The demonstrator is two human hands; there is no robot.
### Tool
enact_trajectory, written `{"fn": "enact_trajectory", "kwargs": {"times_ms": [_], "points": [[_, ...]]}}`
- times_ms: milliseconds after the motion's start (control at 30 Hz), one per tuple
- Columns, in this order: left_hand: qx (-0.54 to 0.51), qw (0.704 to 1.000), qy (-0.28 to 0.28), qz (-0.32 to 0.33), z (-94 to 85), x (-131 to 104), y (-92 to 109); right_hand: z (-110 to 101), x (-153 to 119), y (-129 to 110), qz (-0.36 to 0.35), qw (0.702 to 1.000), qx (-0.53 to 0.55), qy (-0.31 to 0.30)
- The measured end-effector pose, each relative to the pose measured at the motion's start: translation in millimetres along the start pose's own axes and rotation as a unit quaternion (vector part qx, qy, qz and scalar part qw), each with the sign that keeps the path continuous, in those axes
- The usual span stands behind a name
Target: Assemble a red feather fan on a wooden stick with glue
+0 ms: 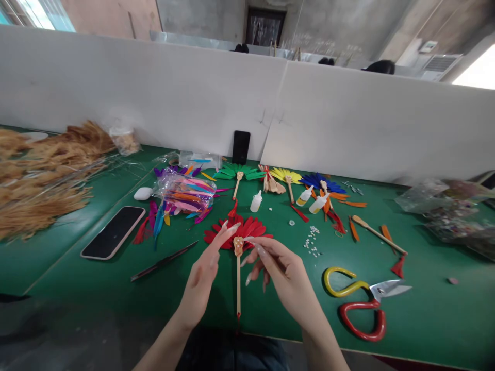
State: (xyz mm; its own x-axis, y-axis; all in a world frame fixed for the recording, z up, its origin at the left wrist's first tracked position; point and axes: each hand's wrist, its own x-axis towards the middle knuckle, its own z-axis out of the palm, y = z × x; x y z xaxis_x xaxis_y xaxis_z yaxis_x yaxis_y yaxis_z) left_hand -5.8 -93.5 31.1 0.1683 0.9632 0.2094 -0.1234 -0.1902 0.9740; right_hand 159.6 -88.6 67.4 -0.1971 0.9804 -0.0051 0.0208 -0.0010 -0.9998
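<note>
A red feather fan point(238, 273) lies on the green table with its wooden handle pointing toward me. Small white beads sit on the wooden piece where handle and feathers meet. My left hand point(207, 265) rests at the fan's left side, fingers stretched out over the red feathers. At the right side, my right hand point(280, 265) has thumb and forefinger pinched together by the wooden piece. Whatever is between those fingertips is too small to make out. Loose white beads point(311, 241) are scattered to the right of that hand.
Scissors point(373, 299) lie at right, tweezers point(164, 261) and a phone point(113, 233) at left. Behind are a green fan point(240, 173), a yellow fan point(287, 176), a blue fan point(323, 181), a glue bottle point(256, 201) and bagged feathers point(185, 190). A white partition point(154, 98) borders the table.
</note>
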Motion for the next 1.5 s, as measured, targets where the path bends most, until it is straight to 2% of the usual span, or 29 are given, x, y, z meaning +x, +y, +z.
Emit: {"fn": "enact_trajectory", "kwargs": {"times_ms": [67, 167, 267, 400, 567, 733, 933, 1233, 1367, 1500], "points": [[0.124, 0.991, 0.009, 0.051, 0.9, 2.7, 1.8, -0.8, 0.3, 0.7, 0.003, 0.999, 0.033, -0.014], [0.285, 0.945, 0.015, 0.156, 2.2, 9.8, 8.4, -2.0, 1.9, 1.8, 0.004, 0.996, 0.081, -0.029], [0.355, 0.910, 0.028, 0.212, 3.9, 16.4, 15.6, -2.7, 3.9, 2.7, 0.002, 0.993, 0.110, -0.034], [0.361, 0.903, 0.044, 0.229, 6.3, 19.0, 19.9, -2.6, 5.3, 3.3, 0.001, 0.992, 0.122, -0.018], [0.362, 0.903, 0.040, 0.226, 5.7, 15.5, 17.6, -2.0, 5.9, 5.8, -0.002, 0.991, 0.129, -0.041], [0.356, 0.911, 0.033, 0.206, 0.0, 12.7, 15.3, -1.2, 6.8, 8.6, -0.005, 0.989, 0.133, -0.060], [0.325, 0.928, 0.039, 0.178, -6.6, 10.4, 13.8, 0.3, 5.0, 8.1, -0.003, 0.991, 0.122, -0.046], [0.313, 0.934, 0.018, 0.169, -7.9, 7.4, 11.6, 1.0, 5.4, 15.7, -0.007, 0.988, 0.147, -0.049], [0.348, 0.917, 0.018, 0.195, -6.4, 9.3, 10.9, 1.6, 5.3, 16.2, -0.002, 0.984, 0.164, -0.063], [0.411, 0.874, 0.021, 0.258, -3.9, 16.2, 7.6, 0.3, 3.1, 15.5, 0.019, 0.978, 0.197, -0.071]]}}
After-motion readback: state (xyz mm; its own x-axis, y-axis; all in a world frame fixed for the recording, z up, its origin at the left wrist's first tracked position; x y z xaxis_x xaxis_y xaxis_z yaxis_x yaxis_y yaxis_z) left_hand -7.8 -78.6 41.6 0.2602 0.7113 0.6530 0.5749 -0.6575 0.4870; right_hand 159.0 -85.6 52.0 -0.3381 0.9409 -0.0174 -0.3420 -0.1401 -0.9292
